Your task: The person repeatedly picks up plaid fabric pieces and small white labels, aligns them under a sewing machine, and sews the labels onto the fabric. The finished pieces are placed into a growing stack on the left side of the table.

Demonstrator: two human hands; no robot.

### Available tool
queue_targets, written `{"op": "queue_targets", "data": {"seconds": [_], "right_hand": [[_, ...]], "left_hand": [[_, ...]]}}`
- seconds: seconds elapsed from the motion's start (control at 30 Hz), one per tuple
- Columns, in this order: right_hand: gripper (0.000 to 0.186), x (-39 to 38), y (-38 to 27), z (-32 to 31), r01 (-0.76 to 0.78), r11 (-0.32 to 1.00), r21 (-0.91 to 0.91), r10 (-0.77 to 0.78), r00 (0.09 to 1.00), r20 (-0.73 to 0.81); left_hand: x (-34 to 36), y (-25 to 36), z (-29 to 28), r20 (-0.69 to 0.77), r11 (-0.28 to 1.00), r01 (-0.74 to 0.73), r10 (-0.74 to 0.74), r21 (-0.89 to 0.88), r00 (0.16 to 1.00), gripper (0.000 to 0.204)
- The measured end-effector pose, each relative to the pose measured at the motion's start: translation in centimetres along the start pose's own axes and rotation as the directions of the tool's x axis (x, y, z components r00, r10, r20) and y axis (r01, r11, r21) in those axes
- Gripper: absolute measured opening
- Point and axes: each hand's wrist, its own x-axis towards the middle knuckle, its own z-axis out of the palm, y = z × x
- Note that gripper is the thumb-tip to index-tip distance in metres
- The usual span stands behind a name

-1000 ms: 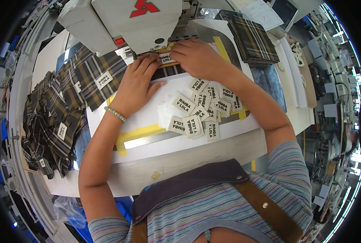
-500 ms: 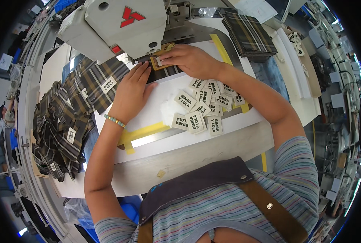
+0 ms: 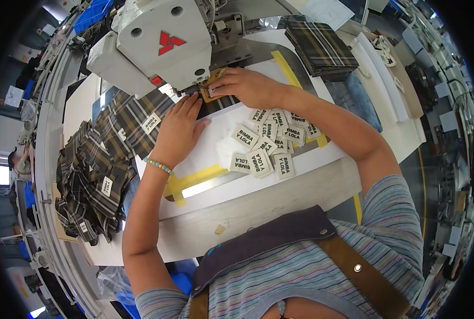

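Observation:
My left hand (image 3: 177,127) lies flat beneath the sewing machine head (image 3: 160,40), its fingertips on dark plaid fabric (image 3: 218,105) at the left side of a brass-coloured clamp frame (image 3: 204,99). From the right, my right hand (image 3: 253,89) reaches over that frame, fingers bent together on a small white label (image 3: 213,92) inside it. The fingers partly cover the label, and the machine head hides the needle. Nearest to my right wrist, a loose pile of white woven labels (image 3: 268,129) with dark lettering spreads over the white work surface (image 3: 205,154).
Plaid pieces bearing sewn labels heap up on the left (image 3: 96,175). A neat stack of folded plaid pieces (image 3: 322,50) stands at the back right. Yellow tape (image 3: 200,174) borders the work surface. A blue crate (image 3: 92,16) is at the far left.
The whole view has shifted slightly, with the machine now a little lower and further right. Both hands stay beside the clamp frame, the right fingers still on the label.

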Motion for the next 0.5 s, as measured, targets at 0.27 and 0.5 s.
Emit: {"op": "queue_targets", "data": {"seconds": [0.27,0.5], "right_hand": [[0.046,0.5,-0.2,-0.5,0.032,0.999,-0.002,-0.032,0.999,-0.006],[0.040,0.6,0.6,-0.4,0.006,0.999,0.042,-0.007,1.000,0.014]], "left_hand": [[0.2,-0.2,-0.3,0.037,1.000,-0.004,0.005,-0.026,0.999,0.055],[-0.2,0.3,-0.3,0.022,0.999,0.028,-0.027,-0.035,0.999,0.054]]}}
